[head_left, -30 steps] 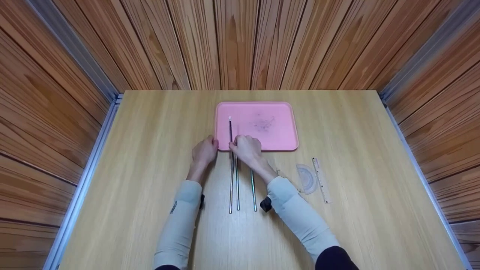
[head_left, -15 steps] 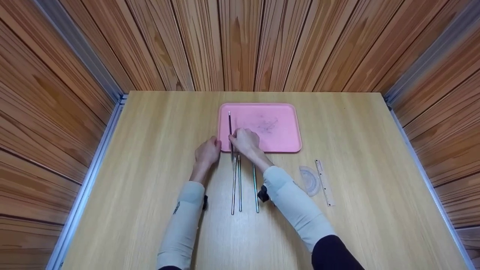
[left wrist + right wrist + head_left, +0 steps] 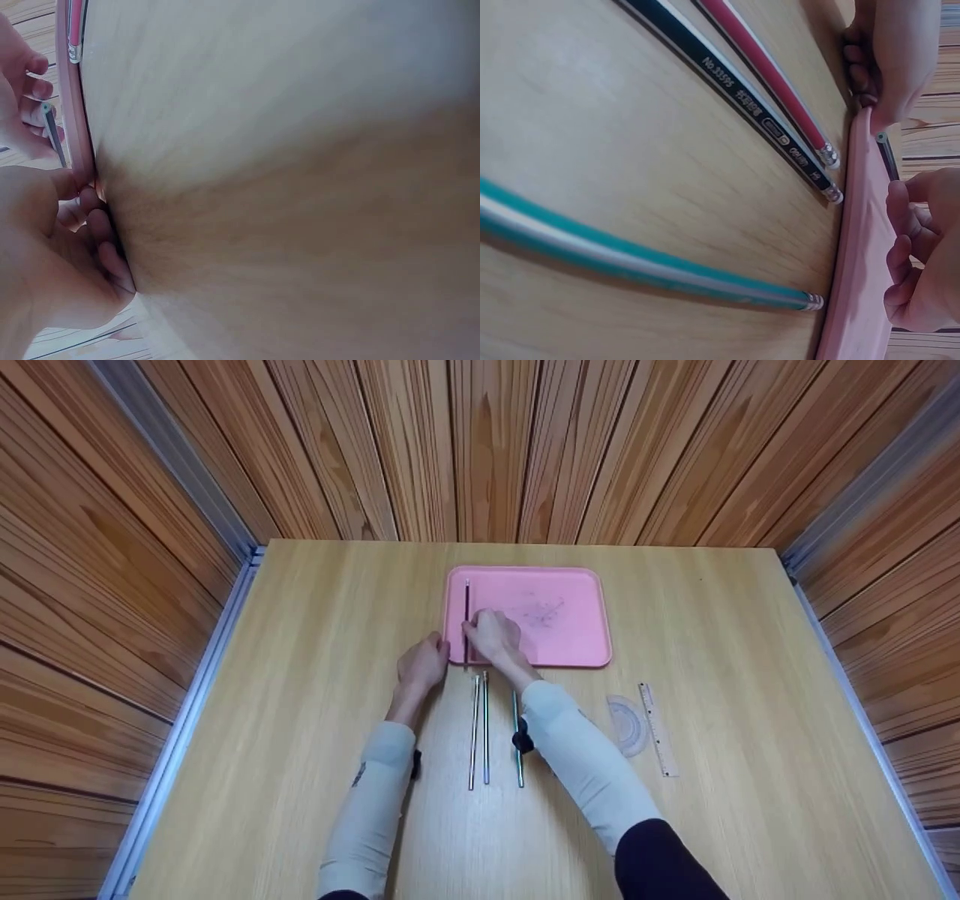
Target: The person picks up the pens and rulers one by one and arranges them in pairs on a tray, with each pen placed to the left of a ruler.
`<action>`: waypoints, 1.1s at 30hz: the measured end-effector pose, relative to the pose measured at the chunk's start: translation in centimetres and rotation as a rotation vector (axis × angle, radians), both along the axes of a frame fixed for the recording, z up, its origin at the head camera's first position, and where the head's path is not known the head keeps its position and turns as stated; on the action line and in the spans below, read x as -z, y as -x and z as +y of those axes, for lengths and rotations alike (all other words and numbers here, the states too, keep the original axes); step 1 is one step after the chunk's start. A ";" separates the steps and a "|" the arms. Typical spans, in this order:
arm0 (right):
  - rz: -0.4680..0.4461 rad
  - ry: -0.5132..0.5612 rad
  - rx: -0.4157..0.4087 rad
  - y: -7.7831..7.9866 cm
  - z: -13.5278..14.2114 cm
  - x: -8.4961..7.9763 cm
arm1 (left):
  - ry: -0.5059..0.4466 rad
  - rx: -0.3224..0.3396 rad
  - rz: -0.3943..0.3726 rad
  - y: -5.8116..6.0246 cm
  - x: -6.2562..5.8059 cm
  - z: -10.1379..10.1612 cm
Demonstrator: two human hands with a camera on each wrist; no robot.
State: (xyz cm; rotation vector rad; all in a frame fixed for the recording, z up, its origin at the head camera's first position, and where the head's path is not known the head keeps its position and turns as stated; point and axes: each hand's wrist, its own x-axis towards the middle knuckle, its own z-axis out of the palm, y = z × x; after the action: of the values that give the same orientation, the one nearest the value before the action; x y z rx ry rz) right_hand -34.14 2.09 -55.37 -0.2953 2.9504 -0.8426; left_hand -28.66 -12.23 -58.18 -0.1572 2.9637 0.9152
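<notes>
Slender dark pencil [image 3: 466,604], over left part of pink rectangular tray [image 3: 566,641], lying flat, grey-marked

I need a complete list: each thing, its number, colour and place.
held pencil: 1, dark, over tray
tray: 1, pink, on table
red pencil: 1, red, leftmost on table
black pencil: 1, black, beside red one
green pencil: 1, green, rightmost
protractor: 1, clear, right of pencils
ruler: 1, clear, right of protractor
table: 1, light brown, centre
walls: 3, brown, around table
metal bars: 4, grey, around table
wrist devices: 2, black, at sleeves
sleeves: 2, pale/dark, forearms
left grip: 1, bare, holding tray's near-left corner
right grip: 1, bare, pinching held pencil
</notes>
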 end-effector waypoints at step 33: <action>0.077 -0.205 -0.077 1.2 -1.1 1.5 | 0.032 -0.015 0.004 0.1 -0.1 0.3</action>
State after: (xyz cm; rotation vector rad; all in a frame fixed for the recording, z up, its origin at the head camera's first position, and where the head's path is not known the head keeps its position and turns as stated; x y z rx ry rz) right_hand -35.33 1.00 -56.91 -0.4348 3.0407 -0.5254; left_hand -28.78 -11.92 -58.03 -0.1785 2.9854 0.8710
